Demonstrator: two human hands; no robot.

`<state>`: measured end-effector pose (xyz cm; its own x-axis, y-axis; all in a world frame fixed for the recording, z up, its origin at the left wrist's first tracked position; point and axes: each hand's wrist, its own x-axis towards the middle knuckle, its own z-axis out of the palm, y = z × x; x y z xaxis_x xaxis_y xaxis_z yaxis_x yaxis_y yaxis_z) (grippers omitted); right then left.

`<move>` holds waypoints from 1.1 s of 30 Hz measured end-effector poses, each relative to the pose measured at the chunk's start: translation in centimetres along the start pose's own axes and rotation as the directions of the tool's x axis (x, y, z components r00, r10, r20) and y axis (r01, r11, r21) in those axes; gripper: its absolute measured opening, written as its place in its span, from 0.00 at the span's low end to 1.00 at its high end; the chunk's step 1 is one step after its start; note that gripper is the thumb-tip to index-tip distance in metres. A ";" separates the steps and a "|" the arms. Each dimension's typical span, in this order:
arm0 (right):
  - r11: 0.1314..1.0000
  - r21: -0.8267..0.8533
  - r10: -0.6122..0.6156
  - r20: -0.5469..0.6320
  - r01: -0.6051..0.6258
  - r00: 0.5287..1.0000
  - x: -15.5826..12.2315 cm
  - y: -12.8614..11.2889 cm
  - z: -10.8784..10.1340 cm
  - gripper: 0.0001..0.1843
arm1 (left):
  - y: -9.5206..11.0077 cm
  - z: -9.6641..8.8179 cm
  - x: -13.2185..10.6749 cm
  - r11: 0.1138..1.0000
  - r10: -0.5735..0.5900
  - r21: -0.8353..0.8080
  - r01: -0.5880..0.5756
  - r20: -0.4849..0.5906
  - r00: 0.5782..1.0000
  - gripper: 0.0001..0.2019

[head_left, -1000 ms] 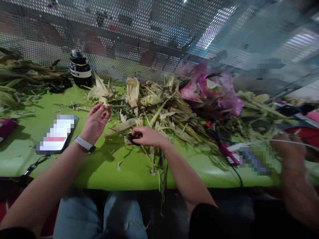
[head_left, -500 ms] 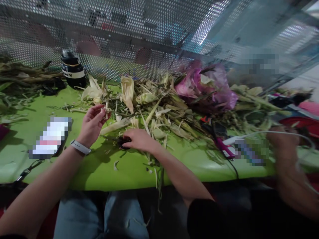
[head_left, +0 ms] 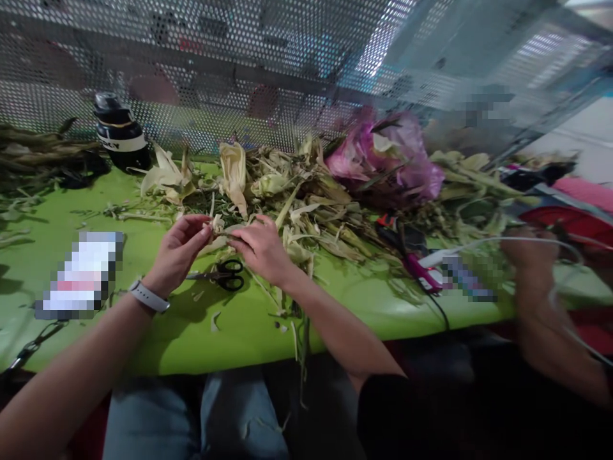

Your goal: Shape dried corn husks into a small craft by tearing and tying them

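My left hand (head_left: 181, 250), with a pale watch band on the wrist, pinches a small pale piece of corn husk (head_left: 217, 223) between thumb and fingers. From the other side comes my right hand (head_left: 265, 250), its fingers closed at the lower right of that piece; its fingertips are partly hidden. Below both hands, black-handled scissors (head_left: 228, 276) lie on the green tabletop, blades toward the left wrist. Just beyond the hands spreads a heap of corn husks (head_left: 330, 223), with a large open pale husk (head_left: 232, 172) standing out.
A phone (head_left: 81, 275) on a strap lies at left, and a black bottle (head_left: 122, 137) stands behind it. Farther right are a pink plastic bag (head_left: 387, 160), a magenta tool with a cord (head_left: 424, 273) and another person's hand (head_left: 529, 249). A perforated metal panel (head_left: 215, 76) rises behind.
My right hand has left the scissors, which now lie uncovered, and moved up to the husk piece at my left hand. The whole view has shifted slightly.
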<state>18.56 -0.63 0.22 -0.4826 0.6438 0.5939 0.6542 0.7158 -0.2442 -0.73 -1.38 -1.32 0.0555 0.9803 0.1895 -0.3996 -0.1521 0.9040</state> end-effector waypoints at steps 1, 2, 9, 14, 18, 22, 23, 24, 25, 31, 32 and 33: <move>1.000 0.008 0.014 0.023 -0.014 1.000 0.1 0.2 0.0 0.11 | 0.1 -0.1 0.1 1.000 0.003 -0.003 -0.003 -0.007 1.000 0.12; 1.000 0.013 0.027 0.032 -0.027 0.999 0.1 0.3 -0.1 0.12 | 0.2 -0.2 0.2 1.000 0.012 -0.014 -0.012 -0.028 1.000 0.12; 0.984 -0.065 0.173 0.178 -0.164 0.969 0.6 3.4 -1.6 0.15 | 2.2 -1.7 1.8 0.973 0.152 -0.135 -0.189 -0.246 0.957 0.09; 0.893 -0.274 0.331 -0.140 -0.358 0.933 0.6 5.4 -2.2 0.16 | 2.1 -1.5 1.5 0.981 0.103 -0.133 -0.141 -0.256 0.961 0.11; 0.978 -0.164 0.088 -0.223 -0.127 0.971 0.5 2.9 -1.3 0.17 | 1.1 -0.5 0.5 0.997 -0.029 -0.072 0.011 -0.256 0.966 0.13; 0.991 -0.118 -0.065 0.008 0.065 0.998 0.0 0.1 0.3 0.16 | 0.7 0.5 -0.4 0.997 -0.075 -0.016 0.073 -0.239 0.968 0.13; 0.994 -0.098 -0.043 0.042 0.047 0.998 -0.1 -0.1 0.6 0.14 | 0.7 0.6 -0.5 0.997 -0.073 0.003 0.076 -0.224 0.972 0.13; 0.998 -0.063 0.000 0.054 0.003 0.999 -0.2 -0.2 0.7 0.12 | 0.9 0.7 -0.6 0.997 -0.072 0.020 0.077 -0.207 0.976 0.13; 0.998 -0.003 0.060 0.053 -0.060 0.997 -0.1 0.0 0.8 0.11 | 1.0 0.8 -0.7 0.996 -0.070 0.031 0.078 -0.190 0.979 0.13; 0.433 0.781 0.396 0.283 -0.450 0.873 0.6 1.3 0.5 0.15 | 1.7 0.3 -0.4 0.998 0.012 0.067 -0.002 -0.150 0.989 0.13; 0.272 0.835 0.399 0.355 -0.479 0.845 0.7 1.3 0.6 0.15 | 1.6 0.3 -0.5 0.995 0.022 0.097 -0.009 -0.139 0.990 0.13; 0.133 0.857 0.391 0.417 -0.498 0.821 0.8 1.2 0.7 0.15 | 1.5 0.2 -0.5 0.991 0.030 0.135 -0.014 -0.120 0.992 0.13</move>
<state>18.52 0.89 -0.15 -0.3832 0.9208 0.0725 -0.1715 0.0062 -0.9852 -1.14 -2.13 0.05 -0.0671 0.9833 0.1694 -0.2729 -0.1814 0.9448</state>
